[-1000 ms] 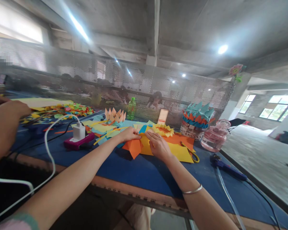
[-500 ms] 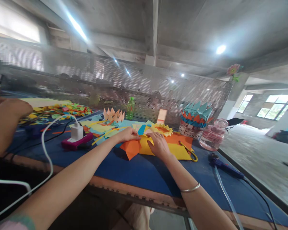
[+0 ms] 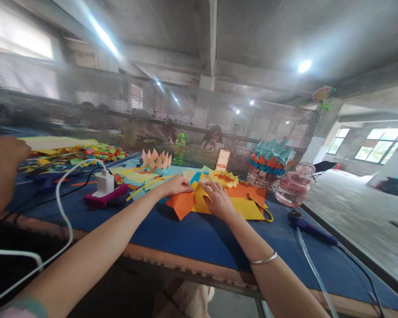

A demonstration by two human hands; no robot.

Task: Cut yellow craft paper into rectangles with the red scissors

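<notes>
My left hand point(image 3: 177, 185) is closed, its fingertips pinching the top edge of a folded piece of orange paper point(image 3: 181, 206). Flat fingers of my right hand point(image 3: 219, 201) rest on yellow paper point(image 3: 247, 209), with the thumb apart. Both papers meet between my hands, and part of the yellow one tilts up there. Just beyond my fingers lies a yellow zigzag-edged paper ring point(image 3: 224, 178). To the right, scissors with yellow handles point(image 3: 268, 214) lie across the papers.
A glue gun point(image 3: 313, 229) and pink glass jar point(image 3: 292, 187) stand right, near a basket point(image 3: 263, 176) topped with paper crowns. A purple power strip point(image 3: 104, 197), green bottle point(image 3: 180, 150), paper scraps point(image 3: 109, 152) and another person's hand point(image 3: 6, 163) are left.
My right hand has shifted slightly left, and the yellow paper beside my left fingertips stands up more. The other person's hand has moved left.
</notes>
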